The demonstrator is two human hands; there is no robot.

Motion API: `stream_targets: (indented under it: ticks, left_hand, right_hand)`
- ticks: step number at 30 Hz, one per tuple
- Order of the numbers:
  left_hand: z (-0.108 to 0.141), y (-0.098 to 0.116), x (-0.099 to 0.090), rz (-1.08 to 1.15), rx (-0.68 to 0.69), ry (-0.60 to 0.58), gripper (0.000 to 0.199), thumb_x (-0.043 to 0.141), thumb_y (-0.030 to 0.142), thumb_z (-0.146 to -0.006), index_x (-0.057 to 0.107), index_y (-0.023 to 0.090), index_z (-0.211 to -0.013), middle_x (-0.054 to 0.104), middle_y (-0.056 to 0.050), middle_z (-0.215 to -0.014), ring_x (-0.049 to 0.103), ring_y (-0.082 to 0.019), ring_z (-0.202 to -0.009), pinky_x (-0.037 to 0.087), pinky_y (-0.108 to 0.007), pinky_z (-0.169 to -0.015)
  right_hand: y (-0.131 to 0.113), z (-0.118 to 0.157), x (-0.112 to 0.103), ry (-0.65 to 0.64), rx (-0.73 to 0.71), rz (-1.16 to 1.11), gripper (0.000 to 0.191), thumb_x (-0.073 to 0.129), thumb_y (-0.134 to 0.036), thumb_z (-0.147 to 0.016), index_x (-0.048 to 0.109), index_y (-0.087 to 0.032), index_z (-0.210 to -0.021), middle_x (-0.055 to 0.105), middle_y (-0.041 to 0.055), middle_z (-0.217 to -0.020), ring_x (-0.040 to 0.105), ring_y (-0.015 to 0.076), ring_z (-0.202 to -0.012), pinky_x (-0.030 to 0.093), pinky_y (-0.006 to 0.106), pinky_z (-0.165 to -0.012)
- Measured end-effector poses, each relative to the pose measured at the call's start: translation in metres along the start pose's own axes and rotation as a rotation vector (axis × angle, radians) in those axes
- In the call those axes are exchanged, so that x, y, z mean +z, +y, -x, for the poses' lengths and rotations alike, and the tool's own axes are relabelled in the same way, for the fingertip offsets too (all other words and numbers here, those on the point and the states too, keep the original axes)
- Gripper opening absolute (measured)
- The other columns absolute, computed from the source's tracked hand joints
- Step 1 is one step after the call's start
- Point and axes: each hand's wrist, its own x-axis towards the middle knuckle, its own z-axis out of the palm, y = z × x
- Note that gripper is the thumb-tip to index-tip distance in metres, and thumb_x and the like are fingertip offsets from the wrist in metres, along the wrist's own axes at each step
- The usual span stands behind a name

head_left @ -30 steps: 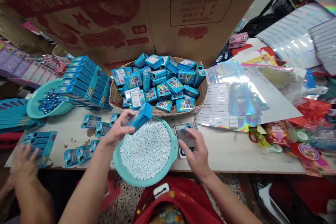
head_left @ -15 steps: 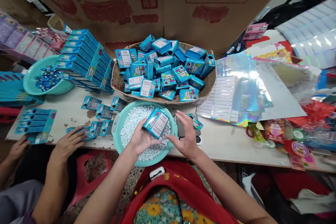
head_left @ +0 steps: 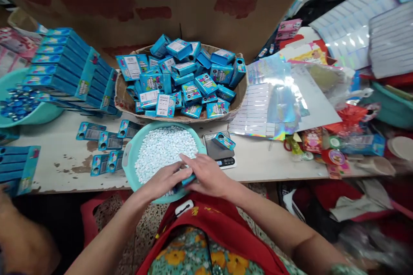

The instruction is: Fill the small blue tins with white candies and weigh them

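Observation:
Over the near rim of a turquoise basin (head_left: 127,160) full of small white candies (head_left: 161,148), my two hands meet around a small blue candy box (head_left: 188,180). My left hand (head_left: 167,180) grips the box from the left, thumb along its top. From the other side my right hand (head_left: 208,175) closes over it, fingers touching the left hand. Most of the box is hidden by the hands. Right of the basin a small digital scale (head_left: 211,148) carries another blue box (head_left: 224,141).
A torn cardboard tray (head_left: 238,109) heaped with blue boxes stands behind the basin. Stacked blue boxes (head_left: 69,66), a bowl of blue wrapped pieces (head_left: 48,116) and several loose boxes (head_left: 111,141) lie left. Holographic sheets (head_left: 254,107) lie right. A co-worker's blurred arm (head_left: 26,236) shows lower left.
The box I held up label-side over the candies is now lower, nearer me. My right hand has come in from apart and closed over it. The view has shifted right.

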Motion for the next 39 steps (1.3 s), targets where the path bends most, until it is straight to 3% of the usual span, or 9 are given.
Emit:
stream_targets:
  ticks: [2,4,7,12,19,26,30,33,39]
  left_hand:
    - [0.0,-0.011,-0.017,-0.174,0.011,0.075,0.031,0.054,0.049,-0.08,0.066,0.02,-0.078,0.066,-0.007,-0.085,0.057,-0.025,-0.081,0.047,-0.033,-0.073]
    - [-0.007,-0.032,-0.036,-0.38,0.022,0.355,0.04,0.045,0.055,-0.082,0.064,0.02,-0.08,0.064,-0.008,-0.087,0.057,-0.027,-0.083,0.046,-0.037,-0.077]
    - [-0.026,-0.075,-0.055,-0.76,0.126,0.749,0.047,0.044,0.053,-0.083,0.059,0.016,-0.107,0.057,-0.016,-0.116,0.047,-0.033,-0.113,0.035,-0.045,-0.098]
    - [-0.063,-0.11,-0.043,-0.919,-0.038,0.934,0.059,0.043,0.057,-0.083,0.053,0.013,-0.121,0.048,-0.022,-0.127,0.038,-0.039,-0.121,0.028,-0.054,-0.1]
    - [-0.088,-0.089,-0.023,-0.631,-0.069,0.913,0.044,0.048,0.058,-0.08,0.061,0.02,-0.098,0.062,-0.011,-0.096,0.055,-0.03,-0.098,0.039,-0.039,-0.088]
    - [-0.07,-0.077,-0.029,0.425,0.053,0.868,0.033,0.065,0.047,-0.065,0.051,0.017,-0.068,0.055,-0.001,-0.07,0.053,-0.015,-0.067,0.042,-0.025,-0.062]
    - [-0.04,-0.04,-0.027,0.788,0.105,0.657,0.031,0.062,0.044,-0.067,0.047,0.018,-0.073,0.049,0.002,-0.061,0.045,-0.01,-0.047,0.031,-0.02,-0.043]
    - [-0.021,-0.016,-0.019,0.931,0.242,0.579,0.027,0.06,0.041,-0.07,0.044,0.018,-0.071,0.048,0.003,-0.06,0.048,-0.01,-0.047,0.036,-0.021,-0.044]
    - [-0.014,-0.005,-0.011,0.927,0.415,0.742,0.023,0.062,0.035,-0.071,0.047,0.017,-0.072,0.053,0.002,-0.067,0.057,-0.013,-0.058,0.049,-0.028,-0.06]
  right_hand:
    - [-0.003,0.003,0.015,0.032,0.142,-0.1,0.08,0.074,-0.042,-0.071,0.038,-0.017,-0.137,0.065,0.014,-0.113,0.062,0.0281,-0.102,0.047,0.042,-0.09]
    - [-0.004,0.01,0.027,0.097,0.259,-0.222,0.059,0.076,-0.038,-0.07,0.051,-0.021,-0.121,0.066,0.0087,-0.108,0.063,0.0242,-0.098,0.049,0.035,-0.084]
    - [-0.006,0.025,0.037,0.117,0.371,-0.375,0.038,0.075,-0.025,-0.068,0.056,-0.022,-0.101,0.066,0.0009,-0.094,0.063,0.0179,-0.084,0.048,0.027,-0.074]
    - [-0.013,0.037,0.041,0.152,0.361,-0.516,0.042,0.076,-0.029,-0.068,0.056,-0.021,-0.104,0.062,0.0012,-0.096,0.059,0.0156,-0.084,0.047,0.027,-0.076]
    - [-0.011,0.026,0.038,0.376,0.506,-0.498,0.036,0.072,-0.041,-0.073,0.057,-0.02,-0.098,0.061,0.0019,-0.09,0.059,0.0171,-0.082,0.048,0.03,-0.077]
    - [-0.004,-0.002,0.02,0.436,0.442,-0.212,0.036,0.073,-0.042,-0.071,0.058,-0.02,-0.096,0.063,0.0035,-0.09,0.06,0.0195,-0.082,0.047,0.032,-0.075]
    - [-0.014,-0.016,0.025,0.374,0.351,-0.114,0.03,0.071,-0.038,-0.073,0.058,-0.021,-0.094,0.062,0.0035,-0.088,0.06,0.0201,-0.083,0.046,0.031,-0.074]
    - [-0.024,-0.027,0.034,0.313,0.325,-0.069,0.028,0.071,-0.035,-0.074,0.058,-0.021,-0.095,0.062,0.0045,-0.09,0.059,0.0216,-0.087,0.046,0.032,-0.076]
    - [-0.031,-0.046,0.049,0.242,0.298,0.011,0.028,0.07,-0.029,-0.073,0.059,-0.021,-0.097,0.063,0.0059,-0.092,0.058,0.0233,-0.089,0.046,0.035,-0.077]
